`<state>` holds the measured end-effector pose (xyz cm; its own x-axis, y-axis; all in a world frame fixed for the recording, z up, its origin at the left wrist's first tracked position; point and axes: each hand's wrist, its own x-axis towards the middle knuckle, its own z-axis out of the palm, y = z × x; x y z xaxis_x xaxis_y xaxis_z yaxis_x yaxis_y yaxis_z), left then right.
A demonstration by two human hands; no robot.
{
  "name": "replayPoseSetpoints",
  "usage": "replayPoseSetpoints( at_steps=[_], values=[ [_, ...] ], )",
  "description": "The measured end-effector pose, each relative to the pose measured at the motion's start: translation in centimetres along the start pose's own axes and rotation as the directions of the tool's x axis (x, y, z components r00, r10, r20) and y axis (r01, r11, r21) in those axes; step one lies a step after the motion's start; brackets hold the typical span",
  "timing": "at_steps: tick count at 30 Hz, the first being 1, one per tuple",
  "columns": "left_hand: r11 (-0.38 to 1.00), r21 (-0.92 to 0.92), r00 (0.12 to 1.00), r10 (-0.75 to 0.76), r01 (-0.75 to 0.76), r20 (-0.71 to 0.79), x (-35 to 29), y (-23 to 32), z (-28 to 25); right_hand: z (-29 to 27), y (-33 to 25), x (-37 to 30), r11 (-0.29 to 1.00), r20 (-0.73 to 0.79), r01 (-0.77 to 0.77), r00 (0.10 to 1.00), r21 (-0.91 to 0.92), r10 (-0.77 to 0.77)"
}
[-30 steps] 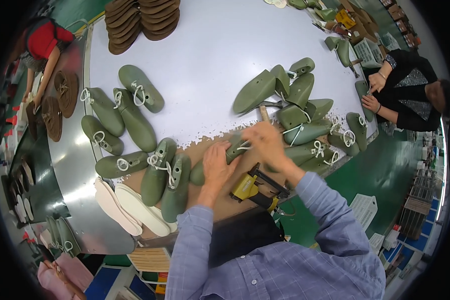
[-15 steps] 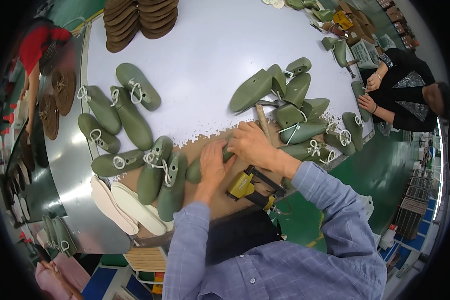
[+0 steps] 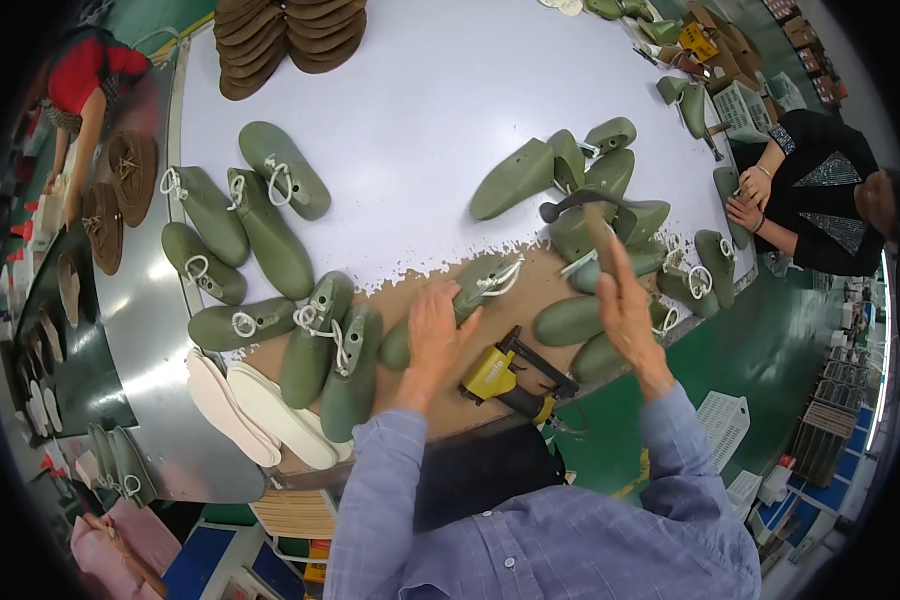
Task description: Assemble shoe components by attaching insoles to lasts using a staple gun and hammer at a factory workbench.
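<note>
A green shoe last [image 3: 482, 278] with a white cord loop lies on the brown board in front of me. My left hand [image 3: 434, 335] is closed over its middle and presses it down. In my right hand [image 3: 630, 315] is a hammer [image 3: 600, 232], held by its wooden handle, its dark head tilted over the lasts on the right. The handle is a little blurred. Between my forearms rests a yellow and black nail gun [image 3: 498, 372], its hose running off the table edge.
Several corded lasts [image 3: 270, 235] lie at the left, and more [image 3: 575, 318] crowd the right. Pale insoles [image 3: 285, 418] sit at the near left edge. Brown shoe uppers [image 3: 290, 45] are stacked at the back. A co-worker's hands [image 3: 748, 200] hold a last on the right.
My right hand has left the last, moved right and picked the hammer up off the table. My left hand stays on the last, whose corded end now shows.
</note>
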<state>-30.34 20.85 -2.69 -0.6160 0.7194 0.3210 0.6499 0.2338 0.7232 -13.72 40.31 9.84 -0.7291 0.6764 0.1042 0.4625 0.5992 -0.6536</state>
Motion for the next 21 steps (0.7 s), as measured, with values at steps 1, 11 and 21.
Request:
replayPoseSetpoints(
  at_steps=[1,11,21],
  values=[
    [1.000,-0.009,1.000,-0.022,0.022,0.017,-0.1,0.0,0.1,-1.3,-1.4,-0.9,1.000,-0.003,-0.009,1.000,-0.005,0.009],
    [1.000,0.005,0.998,0.022,-0.023,0.059,0.6,0.2,0.2,-0.9,-3.8,-3.0,0.892,0.098,-0.348,0.937,0.288,0.334],
    [1.000,-0.013,0.992,0.014,-0.012,0.125,0.0,-0.3,-0.3,0.8,-4.3,-5.5,0.886,0.221,-0.405,0.907,0.228,0.358]
  ],
)
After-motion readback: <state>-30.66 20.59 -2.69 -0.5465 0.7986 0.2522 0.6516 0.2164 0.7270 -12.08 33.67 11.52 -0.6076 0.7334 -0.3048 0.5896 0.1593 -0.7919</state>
